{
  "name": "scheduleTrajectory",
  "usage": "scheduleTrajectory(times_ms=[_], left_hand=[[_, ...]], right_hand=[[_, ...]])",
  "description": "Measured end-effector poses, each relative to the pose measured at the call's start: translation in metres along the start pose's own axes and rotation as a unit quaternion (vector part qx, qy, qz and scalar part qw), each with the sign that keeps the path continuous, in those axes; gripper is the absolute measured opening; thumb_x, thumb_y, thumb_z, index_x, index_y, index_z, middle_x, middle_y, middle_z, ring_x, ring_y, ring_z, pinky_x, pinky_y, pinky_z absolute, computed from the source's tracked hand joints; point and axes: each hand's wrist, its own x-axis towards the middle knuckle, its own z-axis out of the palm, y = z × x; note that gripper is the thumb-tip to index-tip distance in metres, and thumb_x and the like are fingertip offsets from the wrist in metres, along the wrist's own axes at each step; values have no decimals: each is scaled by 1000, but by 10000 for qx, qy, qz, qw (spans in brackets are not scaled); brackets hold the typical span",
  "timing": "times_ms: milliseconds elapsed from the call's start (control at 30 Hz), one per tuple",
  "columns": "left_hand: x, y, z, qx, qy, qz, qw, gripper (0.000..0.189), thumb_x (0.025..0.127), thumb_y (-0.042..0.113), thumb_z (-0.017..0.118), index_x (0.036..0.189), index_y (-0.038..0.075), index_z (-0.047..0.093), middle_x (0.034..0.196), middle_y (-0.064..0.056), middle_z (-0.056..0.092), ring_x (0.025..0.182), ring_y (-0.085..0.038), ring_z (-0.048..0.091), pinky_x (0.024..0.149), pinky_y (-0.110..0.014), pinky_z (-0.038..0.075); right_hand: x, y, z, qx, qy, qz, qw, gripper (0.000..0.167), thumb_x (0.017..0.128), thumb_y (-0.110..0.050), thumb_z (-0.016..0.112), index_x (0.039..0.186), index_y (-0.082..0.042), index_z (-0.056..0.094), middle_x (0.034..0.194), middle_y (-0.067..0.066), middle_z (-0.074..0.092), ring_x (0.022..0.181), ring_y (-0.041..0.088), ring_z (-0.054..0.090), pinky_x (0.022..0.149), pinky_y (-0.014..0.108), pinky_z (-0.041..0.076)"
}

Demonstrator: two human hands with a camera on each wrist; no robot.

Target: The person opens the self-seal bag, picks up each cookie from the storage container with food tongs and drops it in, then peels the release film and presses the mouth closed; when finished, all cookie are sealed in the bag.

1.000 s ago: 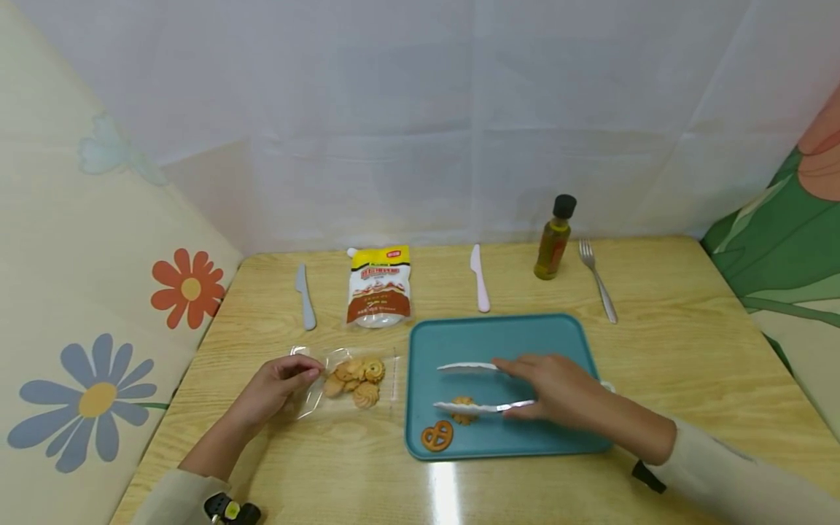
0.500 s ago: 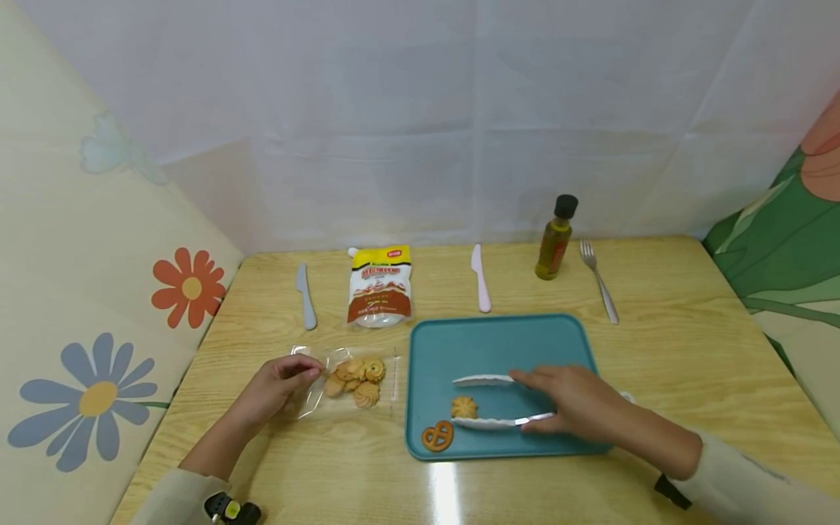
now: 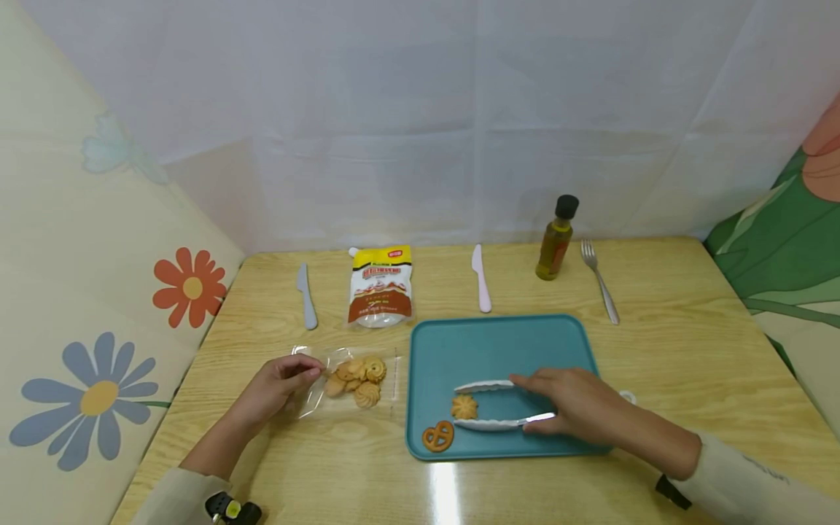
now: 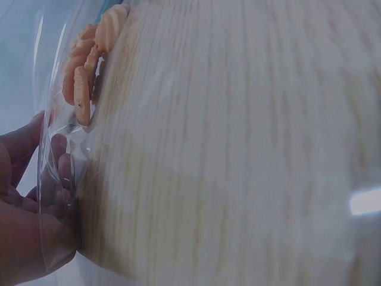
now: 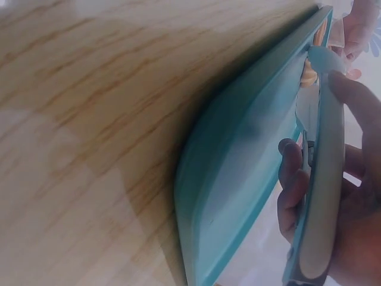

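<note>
Head camera: the left grip (image 3: 278,386) has not shifted, its thumb and fingers pinching the near corner of a clear bag (image 3: 337,355) whose cookies (image 3: 357,378) lie just right of the fingertips. What has changed is on the other side. The right grip (image 3: 577,405), fingers wrapped about the tongs (image 3: 487,424), has drawn back to the right, and the tong arms have come with it. The flower-shaped cookie (image 3: 465,408), partly covered a second ago, now lies uncovered on the tray (image 3: 499,343) between the spread tips, left of that grip. It seems released there, though whether it touches the lower arm I cannot tell. A pretzel (image 3: 437,436) sits farther left of the grip, near the tray's corner.

On the wood-grained desk (image 3: 689,364), a grey knife (image 3: 305,297) lies beyond the left grip. A printed pouch (image 3: 381,284) and a pink knife (image 3: 481,281) follow between the two grips, farther back. Beyond the right grip come an upright oil bottle (image 3: 554,248) and a fork (image 3: 600,282).

Flowered cloth (image 3: 65,255) hangs left of the left grip, a white sheet (image 3: 420,146) beyond both, and a leafy print (image 3: 781,240) to the right.
</note>
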Motion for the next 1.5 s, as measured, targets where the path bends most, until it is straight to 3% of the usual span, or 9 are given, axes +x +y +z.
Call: scheduleTrajectory(times_ms=[233, 767, 1167, 1500], left_hand=[[0, -1, 1, -60, -38, 80, 9999, 27, 104, 13, 63, 120, -8, 67, 109, 3, 66, 99, -6, 55, 83, -22, 46], [-1, -1, 1, -46, -6, 24, 10000, 27, 104, 13, 63, 119, -8, 67, 107, 3, 65, 94, -8, 51, 77, -23, 44], [0, 0, 1, 37, 3, -65, 10000, 27, 104, 14, 63, 120, -7, 68, 109, 5, 66, 98, -7, 53, 81, -23, 44], [0, 1, 0, -3, -10, 49, 10000, 29, 104, 15, 63, 120, -8, 68, 108, 9, 66, 100, -5, 54, 82, -22, 44]], right_hand=[[0, 0, 0, 17, -1, -33, 10000, 66, 89, -49, 78, 142, -11, 64, 114, 3, 73, 98, 19, 71, 81, 41, 58], [4, 1, 0, 102, -4, -61, 9999, 65, 90, -48, 77, 141, -10, 64, 116, 5, 74, 101, 20, 71, 83, 43, 58], [18, 0, -5, 167, -72, -31, 9998, 66, 90, -46, 79, 142, -9, 63, 110, 4, 75, 93, 15, 70, 78, 38, 57], [32, -3, -6, 62, 22, -57, 10000, 65, 89, -45, 80, 142, -11, 63, 110, 4, 75, 89, 12, 68, 75, 36, 56]])
